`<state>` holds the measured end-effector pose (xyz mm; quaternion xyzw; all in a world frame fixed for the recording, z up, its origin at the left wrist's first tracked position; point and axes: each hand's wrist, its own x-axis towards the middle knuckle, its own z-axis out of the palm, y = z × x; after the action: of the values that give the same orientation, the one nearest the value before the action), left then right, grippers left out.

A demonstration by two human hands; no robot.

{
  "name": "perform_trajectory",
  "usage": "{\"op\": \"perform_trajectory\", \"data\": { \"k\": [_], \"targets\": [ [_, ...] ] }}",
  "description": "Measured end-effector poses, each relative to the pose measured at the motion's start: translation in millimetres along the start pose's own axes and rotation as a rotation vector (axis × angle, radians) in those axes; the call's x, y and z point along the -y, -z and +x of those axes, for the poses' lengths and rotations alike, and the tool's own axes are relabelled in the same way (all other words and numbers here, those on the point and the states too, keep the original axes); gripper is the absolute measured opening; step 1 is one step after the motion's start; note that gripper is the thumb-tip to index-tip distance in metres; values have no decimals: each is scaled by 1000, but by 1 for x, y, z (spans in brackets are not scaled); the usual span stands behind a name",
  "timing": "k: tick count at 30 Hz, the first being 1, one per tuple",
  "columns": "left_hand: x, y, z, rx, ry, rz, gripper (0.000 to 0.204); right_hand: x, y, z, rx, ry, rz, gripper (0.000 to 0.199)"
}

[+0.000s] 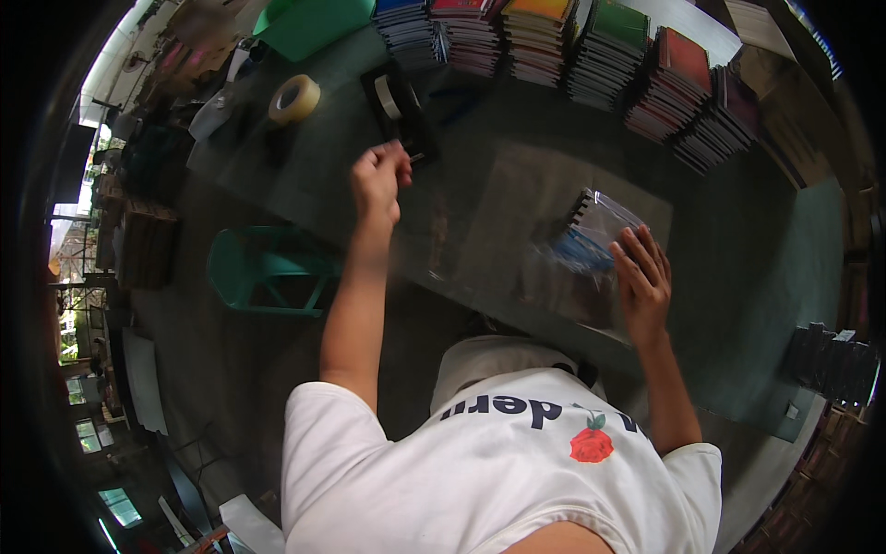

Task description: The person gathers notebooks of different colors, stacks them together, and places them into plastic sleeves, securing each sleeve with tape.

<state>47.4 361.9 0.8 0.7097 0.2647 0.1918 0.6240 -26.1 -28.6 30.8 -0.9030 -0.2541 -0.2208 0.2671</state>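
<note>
My left hand [378, 180] is stretched out to the black tape dispenser [399, 109] on the glass table [738, 240]; its fingers are curled together at the dispenser's near end, and I cannot tell whether a strip of tape is pinched in them. My right hand [640, 277] lies flat with fingers spread on a spiral-bound notebook in a clear plastic sleeve [591, 242], pressing it onto the table.
Several stacks of colourful notebooks [591, 46] line the far edge of the table. A roll of beige tape [294, 99] lies at the far left, beside a green folder [314, 23]. A green plastic stool [263, 270] stands under the table on the left.
</note>
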Motion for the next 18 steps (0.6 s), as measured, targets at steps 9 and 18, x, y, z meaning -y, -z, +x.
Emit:
{"op": "perform_trajectory", "data": {
  "k": [9, 18],
  "targets": [
    [-119, -51, -48, 923, -431, 742, 24, -8, -7, -3, -50, -6, 42, 41],
    [-131, -172, -95, 1589, -454, 685, 34, -10, -5, -4, -68, 31, 16, 41]
  ]
}}
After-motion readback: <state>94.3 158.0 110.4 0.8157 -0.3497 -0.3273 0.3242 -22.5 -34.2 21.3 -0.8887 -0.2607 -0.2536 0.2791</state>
